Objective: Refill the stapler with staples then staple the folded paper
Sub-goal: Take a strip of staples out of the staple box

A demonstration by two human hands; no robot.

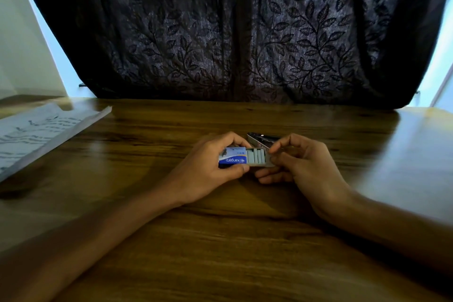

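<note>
A small blue staple box [232,160] is held just above the wooden table [220,240] at the centre. My left hand [208,167] grips its blue sleeve. The inner tray is slid out to the right and shows several grey strips of staples [256,156]. My right hand [301,167] pinches the tray's right end with thumb and fingertips. Behind the hands lies the metal stapler [262,138], mostly hidden by them. The folded paper [41,130] with printed lines lies at the far left of the table.
A dark leaf-patterned curtain [232,32] hangs right behind the table's far edge. Bright light falls on the table's right side.
</note>
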